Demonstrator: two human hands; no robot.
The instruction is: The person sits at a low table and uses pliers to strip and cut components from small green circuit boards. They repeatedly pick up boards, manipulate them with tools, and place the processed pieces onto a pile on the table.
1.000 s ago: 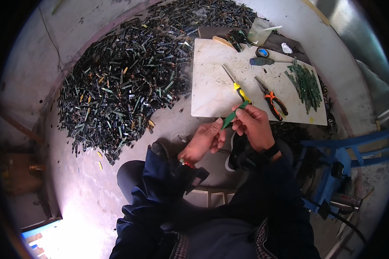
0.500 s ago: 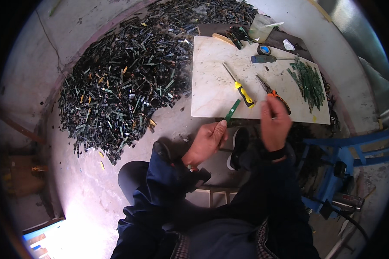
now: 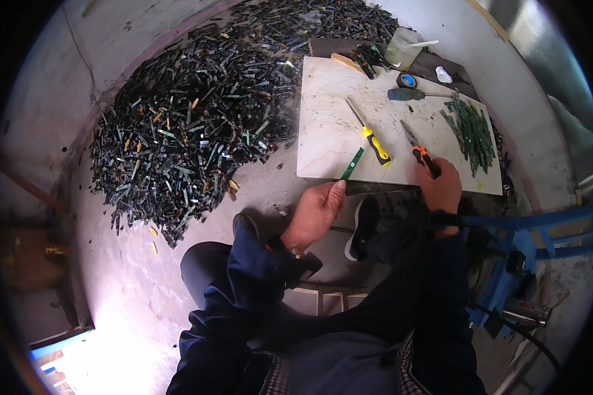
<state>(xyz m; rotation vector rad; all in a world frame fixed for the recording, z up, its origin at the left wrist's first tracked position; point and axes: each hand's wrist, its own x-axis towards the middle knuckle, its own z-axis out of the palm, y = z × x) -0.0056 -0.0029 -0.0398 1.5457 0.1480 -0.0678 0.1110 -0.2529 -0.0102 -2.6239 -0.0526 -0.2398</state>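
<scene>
- Fingers of L hand: thumb pressed vs. bent index, no gap, pinching lower end of narrow flat green strip; strip tilts up & R, upper end over near edge of pale flat wooden board.
- R hand: at board's near edge, touching handles of orange-&-black long-nose pliers; fingers bent, mostly hidden, can't tell how far closed. Pliers' nose pts away, up-L.
- Btwn strip & pliers: yellow-&-black-handled screwdriver w/ metal shaft, flat on board.
- Board's R side: pile of dull green strips.
- Board's far side: dark-blue-handled screwdriver, just beside black tape roll w/ blue core.
- Floor L of board: big heap of dark, thin pieces.
</scene>
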